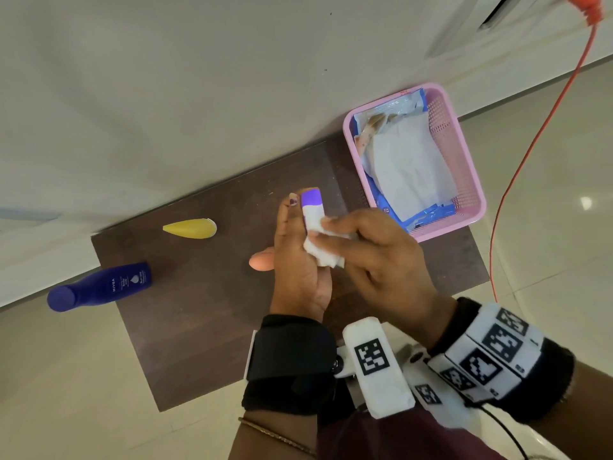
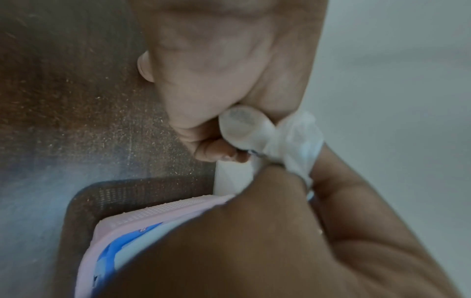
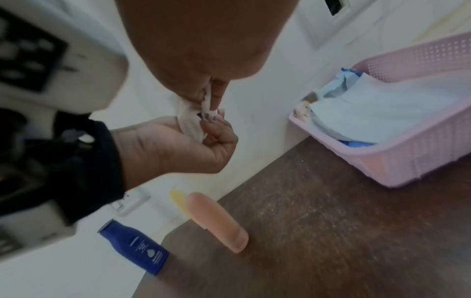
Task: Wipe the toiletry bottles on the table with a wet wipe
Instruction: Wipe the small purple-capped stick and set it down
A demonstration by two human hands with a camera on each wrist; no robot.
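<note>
bottle (image 1: 99,287) at the table's (image 1: 205,327) left edge, tube (image 1: 190,228) behind it, basket (image 1: 464,180) far right.

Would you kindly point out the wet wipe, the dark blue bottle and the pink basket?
wet wipe (image 1: 323,250), head view, crumpled middle.
dark blue bottle (image 1: 109,285), head view, labelled body.
pink basket (image 1: 464,161), head view, right mesh wall.

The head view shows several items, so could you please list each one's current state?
White bottle with purple cap: capped, held in left hand.
Wet wipe: crumpled, pressed on it by right hand.
Blue bottle: standing.
Yellow bottle: standing.
Pink basket: holding an opened wipes pack.
</note>
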